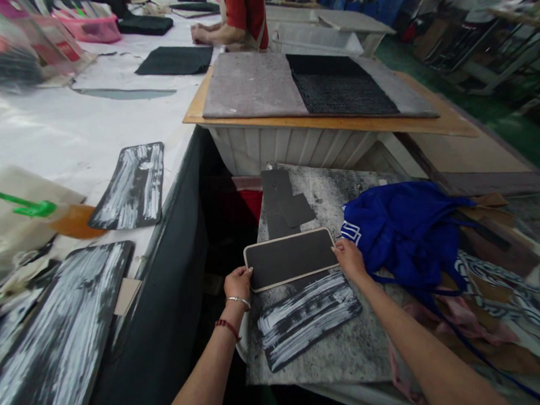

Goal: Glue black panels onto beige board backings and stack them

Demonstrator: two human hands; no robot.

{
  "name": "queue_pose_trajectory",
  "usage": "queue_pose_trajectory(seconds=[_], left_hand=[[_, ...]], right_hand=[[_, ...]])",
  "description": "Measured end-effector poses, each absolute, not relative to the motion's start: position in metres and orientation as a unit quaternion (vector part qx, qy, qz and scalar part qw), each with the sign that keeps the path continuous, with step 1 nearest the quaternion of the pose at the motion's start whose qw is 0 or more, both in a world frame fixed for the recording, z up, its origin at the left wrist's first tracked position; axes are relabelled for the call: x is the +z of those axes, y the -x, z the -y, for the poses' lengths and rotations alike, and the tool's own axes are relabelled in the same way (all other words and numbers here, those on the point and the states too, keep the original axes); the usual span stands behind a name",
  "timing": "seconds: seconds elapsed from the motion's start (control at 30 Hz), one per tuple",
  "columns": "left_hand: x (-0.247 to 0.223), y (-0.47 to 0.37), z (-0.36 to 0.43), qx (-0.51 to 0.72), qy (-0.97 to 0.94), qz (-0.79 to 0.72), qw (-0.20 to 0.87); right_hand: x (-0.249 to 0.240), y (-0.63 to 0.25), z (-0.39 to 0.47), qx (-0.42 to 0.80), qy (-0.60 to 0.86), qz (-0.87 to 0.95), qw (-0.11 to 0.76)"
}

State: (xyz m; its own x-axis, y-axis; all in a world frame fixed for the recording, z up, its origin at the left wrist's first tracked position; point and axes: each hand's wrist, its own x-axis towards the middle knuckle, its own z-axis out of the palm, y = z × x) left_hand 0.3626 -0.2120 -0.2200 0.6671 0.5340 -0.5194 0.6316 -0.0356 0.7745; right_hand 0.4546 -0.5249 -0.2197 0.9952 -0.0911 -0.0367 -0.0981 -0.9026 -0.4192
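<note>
Between my two hands is a dark rectangular panel (292,258) with rounded corners and a pale beige rim. My left hand (238,284) pinches its left end, and my right hand (348,257) pinches the right end. Just below it, a black panel streaked with white paste (309,316) lies on the stained grey board (337,359). Some flat dark grey pieces (281,202) lie beyond the held panel. A blue cloth bundle (404,233) with white marks sits close to the right of my right hand.
On the white table (41,128) at left lie more paste-streaked panels (130,186) and a bottle of amber liquid (73,220) with a green-handled tool. Black fabric (341,82) rests on a grey padded board ahead. A person in a red top (246,20) stands beyond. Scraps (490,289) pile up at right.
</note>
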Motion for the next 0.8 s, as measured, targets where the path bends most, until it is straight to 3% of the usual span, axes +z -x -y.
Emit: queue_pose_trajectory(seconds=[0.27, 0.47, 0.63, 0.8], left_hand=[[-0.203, -0.362, 0.213, -0.045, -0.746, -0.398, 0.531], [-0.172, -0.331, 0.215, -0.064, -0.807, -0.369, 0.457], [-0.170, -0.306, 0.216, -0.078, -0.792, -0.361, 0.486], [-0.168, -0.335, 0.215, -0.044, -0.815, -0.328, 0.476]], right_hand=[[-0.215, -0.454, 0.529, 0.028, 0.972, -0.051, 0.227], [-0.195, -0.397, 0.560, 0.081, 0.973, -0.054, 0.210], [-0.192, -0.342, 0.572, 0.133, 0.969, -0.063, 0.198], [-0.198, -0.330, 0.571, 0.158, 0.966, -0.075, 0.191]])
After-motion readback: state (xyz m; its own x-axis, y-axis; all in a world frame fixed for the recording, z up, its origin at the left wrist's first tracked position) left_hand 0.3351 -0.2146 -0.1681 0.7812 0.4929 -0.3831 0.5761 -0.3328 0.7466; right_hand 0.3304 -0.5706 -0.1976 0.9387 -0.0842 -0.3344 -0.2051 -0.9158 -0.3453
